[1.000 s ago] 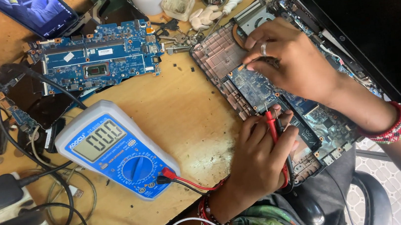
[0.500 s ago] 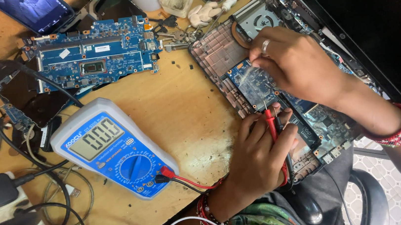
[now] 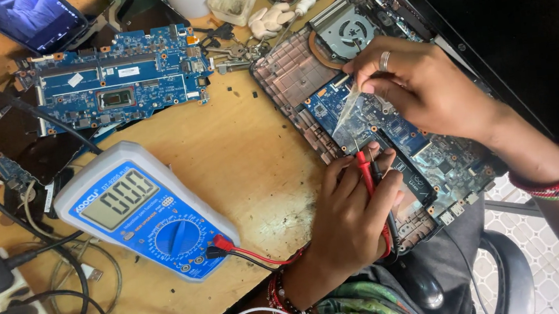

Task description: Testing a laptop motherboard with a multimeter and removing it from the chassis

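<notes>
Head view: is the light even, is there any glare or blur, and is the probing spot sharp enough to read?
Head view: soft, even daylight with faint shadows; sharp overall, no motion blur. The clear film lifted by the right hand catches pale glare, veiling some of the laptop board. The left hand holds the red probe in focus. The multimeter display is glare-free; the laptop screen is near-black.

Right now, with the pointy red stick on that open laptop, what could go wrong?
The red probe and the black probe sit together in the left hand; their tips could slip and bridge tiny parts on the laptop board. The right hand is lifting a clear film, which might tear or tug. The probe leads could drag the multimeter.
</notes>
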